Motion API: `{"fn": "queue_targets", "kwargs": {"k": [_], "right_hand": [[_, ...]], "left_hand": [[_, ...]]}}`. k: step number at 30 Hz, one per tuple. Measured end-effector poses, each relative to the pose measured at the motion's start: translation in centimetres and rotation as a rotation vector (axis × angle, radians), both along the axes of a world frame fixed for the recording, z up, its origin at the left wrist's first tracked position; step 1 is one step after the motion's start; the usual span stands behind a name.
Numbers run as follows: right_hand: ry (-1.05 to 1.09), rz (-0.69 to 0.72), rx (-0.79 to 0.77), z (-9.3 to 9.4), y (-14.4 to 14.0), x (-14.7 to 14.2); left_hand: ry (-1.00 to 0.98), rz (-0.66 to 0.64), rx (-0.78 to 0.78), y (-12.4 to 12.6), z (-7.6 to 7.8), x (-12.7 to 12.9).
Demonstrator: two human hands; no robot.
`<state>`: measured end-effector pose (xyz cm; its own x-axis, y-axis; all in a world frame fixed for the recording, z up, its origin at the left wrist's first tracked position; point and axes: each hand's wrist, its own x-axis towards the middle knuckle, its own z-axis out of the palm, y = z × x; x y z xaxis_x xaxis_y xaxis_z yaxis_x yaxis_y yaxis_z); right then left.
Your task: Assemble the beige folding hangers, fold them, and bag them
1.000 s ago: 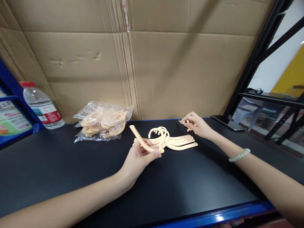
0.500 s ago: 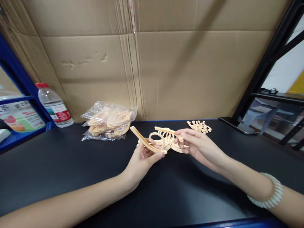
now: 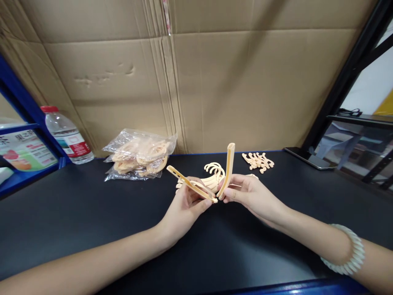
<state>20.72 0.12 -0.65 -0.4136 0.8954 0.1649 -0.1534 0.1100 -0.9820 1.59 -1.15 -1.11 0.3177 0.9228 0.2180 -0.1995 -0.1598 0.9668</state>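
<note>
My left hand grips a cream plastic curved arm piece that slants up to the left. My right hand holds a second cream arm piece nearly upright. The lower ends of the two pieces meet between my hands, just above the black table. Behind my hands lies a small stack of cream hanger parts with hooks. A little heap of small cream clips sits farther back to the right.
A clear plastic bag of more cream parts lies at the back left. A water bottle with a red cap stands at the far left by a blue shelf frame. A phone rests at the back right. Cardboard lines the back.
My right hand left the small clips, took an arm piece from the stack, and raised it upright against the end of the piece in my left hand.
</note>
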Motion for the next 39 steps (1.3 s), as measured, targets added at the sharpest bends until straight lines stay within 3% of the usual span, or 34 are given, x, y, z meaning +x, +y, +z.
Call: {"fn": "queue_targets", "kwargs": {"k": [6, 25, 31, 35, 39], "right_hand": [[-0.066, 0.003, 0.047, 0.3, 0.0, -0.2], [-0.062, -0.154, 0.135, -0.3, -1.0, -1.2], [-0.1, -0.067, 0.128, 2.0, 0.9, 1.6], [-0.341, -0.096, 0.379, 3.9, 3.0, 5.2], [-0.714, -0.097, 0.556, 4.8, 4.0, 7.4]], "left_hand": [[0.002, -0.046, 0.035, 0.2, -0.5, 0.0], [0.0, 0.068, -0.037, -0.3, 0.2, 0.3], [0.013, 0.176, -0.096, 0.5, 1.6, -0.7], [0.013, 0.167, -0.168, 2.1, 3.5, -2.6], [0.213, 0.068, -0.183, 4.3, 4.6, -4.7]]}}
